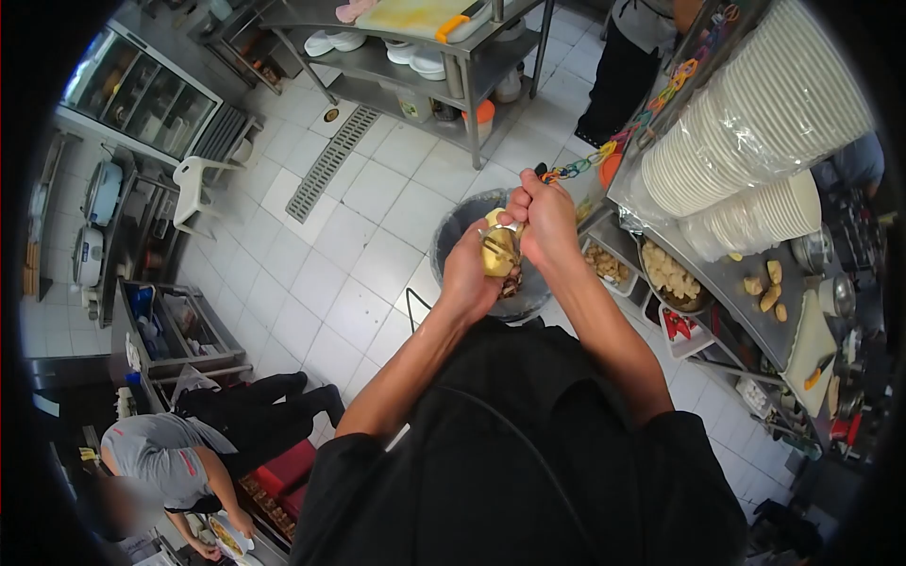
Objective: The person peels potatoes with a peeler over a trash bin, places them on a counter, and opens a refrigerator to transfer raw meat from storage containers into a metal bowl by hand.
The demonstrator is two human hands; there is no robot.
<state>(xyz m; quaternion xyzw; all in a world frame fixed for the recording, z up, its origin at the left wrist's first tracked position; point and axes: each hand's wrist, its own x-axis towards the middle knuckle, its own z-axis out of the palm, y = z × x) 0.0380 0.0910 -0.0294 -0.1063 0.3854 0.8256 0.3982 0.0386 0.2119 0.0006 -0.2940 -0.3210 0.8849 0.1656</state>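
Note:
In the head view my left hand (465, 274) is closed around a pale yellow, partly peeled potato (497, 260). A peeler is gripped in my right hand (548, 224); its metal head (510, 230) lies against the potato, and the dark end of its handle pokes out above my fist. From that end a multicoloured plastic chain (604, 154) runs up to the right. Both hands are over a bin (449, 229) lined with a dark bag, where some brown peelings (511, 284) show. My forearms and the potato hide part of the bin.
On the right counter stand stacked white containers (746, 104) in plastic, a bowl of pale chopped food (667, 274) and several potato pieces (771, 288). A steel table (472, 104) stands ahead. At lower left a co-worker (160, 453) bends over food.

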